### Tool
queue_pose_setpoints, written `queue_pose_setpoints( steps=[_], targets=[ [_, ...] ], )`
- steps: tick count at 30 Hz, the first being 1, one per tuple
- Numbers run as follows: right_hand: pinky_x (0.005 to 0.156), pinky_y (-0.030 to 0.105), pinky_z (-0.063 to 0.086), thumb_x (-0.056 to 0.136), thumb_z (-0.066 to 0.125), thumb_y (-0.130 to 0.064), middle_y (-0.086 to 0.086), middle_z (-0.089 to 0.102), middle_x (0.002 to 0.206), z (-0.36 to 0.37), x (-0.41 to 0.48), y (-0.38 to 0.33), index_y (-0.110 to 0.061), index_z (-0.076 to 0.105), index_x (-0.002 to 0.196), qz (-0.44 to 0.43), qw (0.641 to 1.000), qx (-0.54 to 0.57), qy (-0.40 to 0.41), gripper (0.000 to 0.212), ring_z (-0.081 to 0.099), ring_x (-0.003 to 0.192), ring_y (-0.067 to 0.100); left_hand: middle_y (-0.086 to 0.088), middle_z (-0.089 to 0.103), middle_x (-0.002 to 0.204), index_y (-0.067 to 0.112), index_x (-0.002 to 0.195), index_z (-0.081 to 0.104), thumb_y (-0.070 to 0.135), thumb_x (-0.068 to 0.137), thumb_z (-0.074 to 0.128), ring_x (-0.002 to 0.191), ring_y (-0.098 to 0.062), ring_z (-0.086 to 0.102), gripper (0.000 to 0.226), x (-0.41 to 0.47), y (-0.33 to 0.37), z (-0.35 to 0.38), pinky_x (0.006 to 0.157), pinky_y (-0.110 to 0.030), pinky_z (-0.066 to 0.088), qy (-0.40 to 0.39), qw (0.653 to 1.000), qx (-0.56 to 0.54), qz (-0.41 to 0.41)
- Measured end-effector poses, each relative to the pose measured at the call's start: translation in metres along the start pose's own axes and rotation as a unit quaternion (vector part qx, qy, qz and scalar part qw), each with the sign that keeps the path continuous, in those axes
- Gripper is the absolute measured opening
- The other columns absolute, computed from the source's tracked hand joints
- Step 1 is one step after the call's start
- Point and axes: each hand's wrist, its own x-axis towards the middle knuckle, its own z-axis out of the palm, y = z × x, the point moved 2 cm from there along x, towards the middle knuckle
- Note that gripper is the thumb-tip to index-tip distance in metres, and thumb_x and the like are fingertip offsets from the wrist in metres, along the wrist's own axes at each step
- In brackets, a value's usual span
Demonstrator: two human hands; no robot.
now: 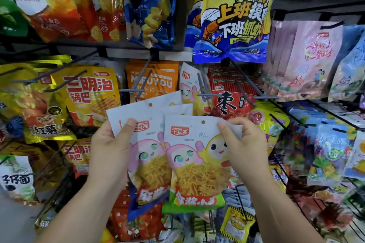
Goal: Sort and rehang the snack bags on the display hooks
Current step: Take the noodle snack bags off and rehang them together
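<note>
I hold a fanned stack of white snack bags printed with pink and yellow cartoon faces. My left hand (111, 148) grips the blue-bottomed bag (147, 165) and the ones behind it by their left edge, thumb on the front. My right hand (240, 144) pinches the upper right corner of the green-bottomed bag (194, 167), which lies in front. Each bag has a small hang hole near its top. A matching bag (187, 87) hangs on the rack just above, beside a bare grey hook (203, 89). Another bare hook (142, 85) juts out over the orange bags.
The wall rack is crowded with hanging packs: yellow-orange crisp bags (90, 94) at the left, orange bags (156, 79), red date packs (231, 94), a large yellow-and-blue bag (235, 21) overhead, pink bags (308, 59) at the right. Hook tips stick out toward me on all sides.
</note>
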Motion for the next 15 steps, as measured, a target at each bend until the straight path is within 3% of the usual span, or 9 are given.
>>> queue_pose_setpoints(
  steps=[2, 4, 7, 11, 15],
  targets=[
    [0.049, 0.016, 0.041, 0.097, 0.068, -0.026, -0.009, 0.061, 0.064, -0.001, -0.001, -0.01, -0.032, 0.059, 0.075, -0.035, 0.999, -0.027, -0.016, 0.024, 0.057, 0.058, 0.002, 0.003, 0.08, 0.1, 0.024, 0.104, 0.071, 0.017, 0.102, 0.059, 0.093, -0.022, 0.077, 0.014, 0.002, 0.004, -0.008, 0.063, -0.039, 0.064, 0.014, 0.999, 0.028, 0.022],
    [0.049, 0.015, 0.04, 0.097, 0.067, -0.025, -0.01, 0.062, 0.066, 0.0, 0.0, -0.019, -0.032, 0.059, 0.078, -0.059, 0.998, -0.034, -0.015, 0.022, 0.058, 0.06, 0.003, 0.007, 0.08, 0.097, 0.025, 0.103, 0.071, 0.017, 0.103, 0.058, 0.093, -0.022, 0.077, 0.015, 0.002, 0.006, -0.015, 0.06, -0.038, 0.063, 0.028, 0.998, 0.04, 0.036],
    [0.053, 0.017, 0.042, 0.097, 0.067, -0.026, -0.013, 0.065, 0.072, 0.0, 0.004, -0.029, -0.028, 0.064, 0.085, -0.065, 0.998, -0.024, 0.005, 0.012, 0.06, 0.071, 0.005, 0.007, 0.08, 0.097, 0.027, 0.101, 0.071, 0.018, 0.103, 0.058, 0.092, -0.025, 0.077, 0.015, 0.002, 0.009, -0.02, 0.063, -0.043, 0.061, 0.036, 0.998, 0.046, 0.036],
    [0.045, 0.02, 0.039, 0.097, 0.068, -0.028, -0.017, 0.065, 0.072, -0.001, 0.013, -0.033, -0.03, 0.067, 0.087, -0.051, 0.998, 0.012, 0.033, 0.009, 0.058, 0.056, 0.004, 0.013, 0.08, 0.091, 0.026, 0.103, 0.069, 0.017, 0.103, 0.057, 0.086, -0.014, 0.078, 0.016, -0.002, 0.013, -0.018, 0.057, -0.032, 0.061, 0.026, 0.997, 0.053, 0.039],
    [0.054, 0.034, 0.047, 0.096, 0.069, -0.03, -0.012, 0.067, 0.073, 0.0, 0.021, -0.036, -0.028, 0.066, 0.087, -0.052, 0.997, 0.004, 0.049, 0.01, 0.058, 0.056, 0.006, 0.018, 0.079, 0.083, 0.019, 0.11, 0.067, 0.015, 0.104, 0.055, 0.076, -0.006, 0.077, 0.014, -0.006, 0.017, -0.016, 0.049, -0.024, 0.058, 0.021, 0.997, 0.056, 0.042]
  ],
)
